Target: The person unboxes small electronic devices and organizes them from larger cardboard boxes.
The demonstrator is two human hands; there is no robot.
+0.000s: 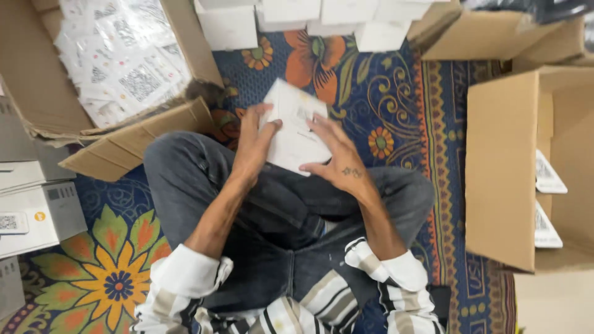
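I sit cross-legged on a patterned floor mat (396, 105). A small white box (292, 127) rests in front of my knees, held between both hands. My left hand (253, 143) grips its left edge, thumb on top. My right hand (337, 154) lies flat on its right side, fingers spread across the lid. The box is tilted, one corner pointing away from me.
An open cardboard carton (43, 93) full of plastic-wrapped printed sheets (120, 59) stands at upper left. Several white boxes (309, 18) are stacked at the top. Another open carton (513, 167) with white packets (547, 176) lies at right. White boxes (43, 213) sit at left.
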